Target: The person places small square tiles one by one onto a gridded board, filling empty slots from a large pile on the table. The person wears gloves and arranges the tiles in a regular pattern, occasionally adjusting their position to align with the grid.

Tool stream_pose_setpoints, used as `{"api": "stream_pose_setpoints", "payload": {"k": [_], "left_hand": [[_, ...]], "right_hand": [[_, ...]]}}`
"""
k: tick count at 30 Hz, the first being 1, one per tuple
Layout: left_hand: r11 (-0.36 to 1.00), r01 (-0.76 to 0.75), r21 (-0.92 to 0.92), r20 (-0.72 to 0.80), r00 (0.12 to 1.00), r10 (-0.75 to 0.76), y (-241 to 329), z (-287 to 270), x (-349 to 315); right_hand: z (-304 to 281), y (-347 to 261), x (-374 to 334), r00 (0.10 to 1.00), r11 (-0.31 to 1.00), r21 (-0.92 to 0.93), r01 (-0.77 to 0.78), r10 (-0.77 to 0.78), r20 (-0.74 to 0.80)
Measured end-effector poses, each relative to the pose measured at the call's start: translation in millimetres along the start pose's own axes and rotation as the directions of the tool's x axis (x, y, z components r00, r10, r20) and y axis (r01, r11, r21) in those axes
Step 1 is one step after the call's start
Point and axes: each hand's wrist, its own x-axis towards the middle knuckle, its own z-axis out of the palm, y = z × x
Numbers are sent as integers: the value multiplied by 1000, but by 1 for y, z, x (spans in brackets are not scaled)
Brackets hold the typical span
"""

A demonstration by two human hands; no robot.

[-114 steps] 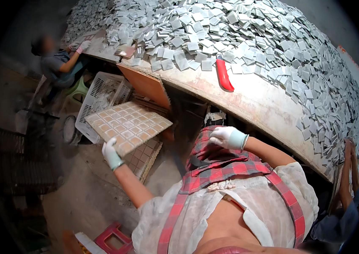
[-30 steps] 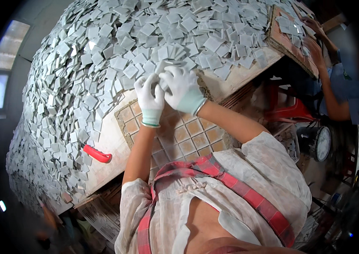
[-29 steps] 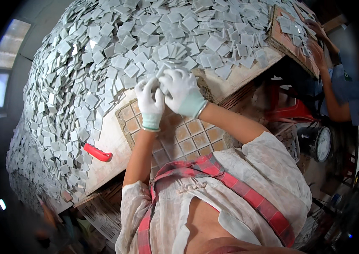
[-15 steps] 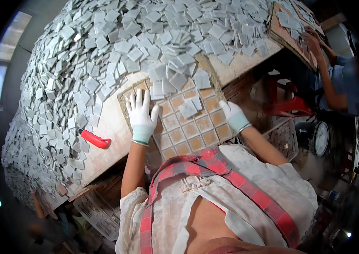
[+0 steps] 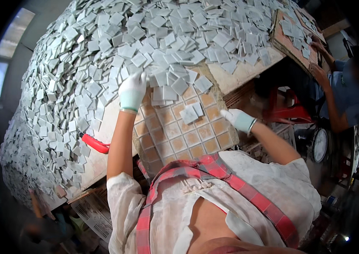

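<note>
Our left hand (image 5: 132,91) lies flat, fingers apart, on loose grey tiles (image 5: 175,82) at the grid tray's (image 5: 179,139) far edge. Our right hand (image 5: 237,119) grips the tray's right rim. Half a second ago the left hand lay lower on the tray's left side; tiles now cover the upper cells. The desk (image 5: 238,76) carries the tile heap.

The grid tray (image 5: 179,135) lies on the table (image 5: 247,74) edge just in front of the person, its far end under the tile heap (image 5: 145,42). A few loose tiles (image 5: 190,113) sit on the tray. The left hand (image 5: 132,91) rests at the tray's far left corner, against the heap; the right hand (image 5: 239,120) is at its right edge. A handled tool (image 5: 95,144) lies left of the tray. Far right, another person (image 5: 344,97) leans over a second tray (image 5: 291,40).
</note>
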Motion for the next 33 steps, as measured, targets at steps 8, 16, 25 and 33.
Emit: {"api": "stream_pose_setpoints", "payload": {"k": [8, 16, 25, 33], "left_hand": [[921, -339, -189, -313, 910, 271, 68, 106, 154], [958, 1, -288, -29, 1000, -10, 57, 87, 141], [998, -56, -29, -22, 998, 56, 69, 68, 150], [949, -314, -29, 115, 942, 315, 43, 75, 146]], "right_hand": [[-131, -72, 195, 619, 860, -496, 124, -457, -638], [-48, -111, 256, 638, 916, -366, 165, -382, -669], [-64, -133, 254, 697, 987, -74, 141, -152, -701], [-71, -143, 232, 808, 976, -128, 179, -220, -547]]}}
